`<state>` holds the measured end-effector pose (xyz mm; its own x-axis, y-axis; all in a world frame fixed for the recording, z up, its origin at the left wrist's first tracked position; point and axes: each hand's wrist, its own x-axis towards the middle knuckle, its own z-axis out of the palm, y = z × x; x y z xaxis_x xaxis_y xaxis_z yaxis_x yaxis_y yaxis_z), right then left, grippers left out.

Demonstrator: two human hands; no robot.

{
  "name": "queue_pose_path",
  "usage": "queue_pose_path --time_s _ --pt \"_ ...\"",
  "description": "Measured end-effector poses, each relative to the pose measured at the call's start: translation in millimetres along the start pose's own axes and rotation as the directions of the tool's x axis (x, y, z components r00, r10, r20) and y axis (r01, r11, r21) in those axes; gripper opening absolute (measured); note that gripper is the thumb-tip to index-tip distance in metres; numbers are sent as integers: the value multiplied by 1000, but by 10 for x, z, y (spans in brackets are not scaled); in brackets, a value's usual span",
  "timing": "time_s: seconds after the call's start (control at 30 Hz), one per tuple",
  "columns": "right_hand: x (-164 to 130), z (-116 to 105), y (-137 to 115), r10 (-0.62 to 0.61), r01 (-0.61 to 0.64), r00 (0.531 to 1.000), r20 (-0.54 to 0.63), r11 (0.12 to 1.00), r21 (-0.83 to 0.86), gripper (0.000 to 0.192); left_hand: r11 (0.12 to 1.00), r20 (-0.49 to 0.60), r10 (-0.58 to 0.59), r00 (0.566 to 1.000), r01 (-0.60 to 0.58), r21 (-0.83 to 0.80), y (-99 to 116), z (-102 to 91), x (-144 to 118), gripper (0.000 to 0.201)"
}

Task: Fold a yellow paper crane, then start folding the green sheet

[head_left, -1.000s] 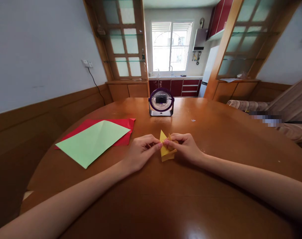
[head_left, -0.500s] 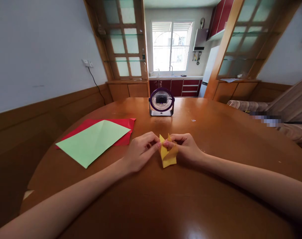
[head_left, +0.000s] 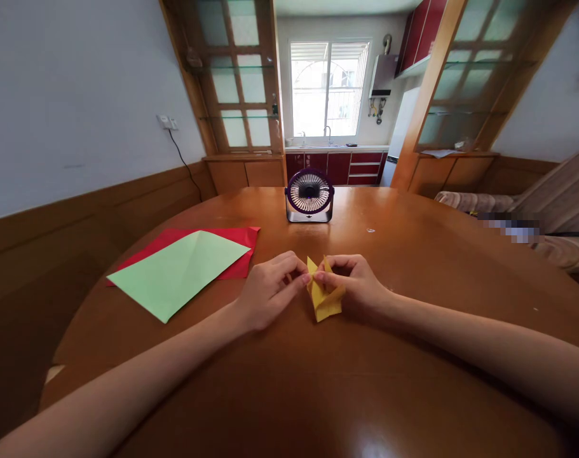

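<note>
A small folded yellow paper (head_left: 326,306), with pointed corners standing up at its far side, is held just above the table between my two hands. My left hand (head_left: 272,289) pinches its left edge between thumb and fingertips. From the other side, my right hand (head_left: 353,277) grips the paper with thumb and forefinger, so the thumbs nearly meet at its middle. Fingers cover part of the folds. Left of my left hand lies a light green paper sheet (head_left: 179,273), on top of a red paper sheet (head_left: 236,267).
The round-edged brown wooden table (head_left: 270,394) spans the view. At its far side stands a small purple fan (head_left: 310,194). A tiny white scrap (head_left: 370,230) lies right of the fan. A striped cushioned seat (head_left: 551,197) is beyond the right edge.
The yellow paper has tilted slightly, its lower end shifting a little to the right. Both hands keep their pinch and have barely moved.
</note>
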<state>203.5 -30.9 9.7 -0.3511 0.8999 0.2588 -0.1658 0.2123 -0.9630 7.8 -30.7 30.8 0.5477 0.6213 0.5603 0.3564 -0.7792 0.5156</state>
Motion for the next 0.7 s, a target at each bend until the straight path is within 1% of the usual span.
queue_pose_path --time_s 0.13,0.23,0.3,0.47,0.6,0.7 --pt "11 -6 -17 -2 2 1000 20 1000 -3 25 1000 -14 19 1000 -18 3 -21 23 -6 21" --pt "30 -36 -21 31 -32 999 34 999 20 27 1000 -32 21 999 -21 5 -52 31 -10 22" --pt "44 -56 -25 53 -53 998 40 998 13 28 999 -22 39 999 -39 26 -70 31 -14 21" --pt "51 -57 -49 64 -62 996 64 998 -33 28 993 1 81 997 -81 88 -89 33 -26 20" --pt "33 -44 -63 38 -33 998 57 996 -85 28 990 10 73 997 -73 118 -85 37 -26 21" --pt "30 -65 -61 24 -18 997 69 996 -92 28 992 -6 68 998 -67 109 -97 36 -21 21"
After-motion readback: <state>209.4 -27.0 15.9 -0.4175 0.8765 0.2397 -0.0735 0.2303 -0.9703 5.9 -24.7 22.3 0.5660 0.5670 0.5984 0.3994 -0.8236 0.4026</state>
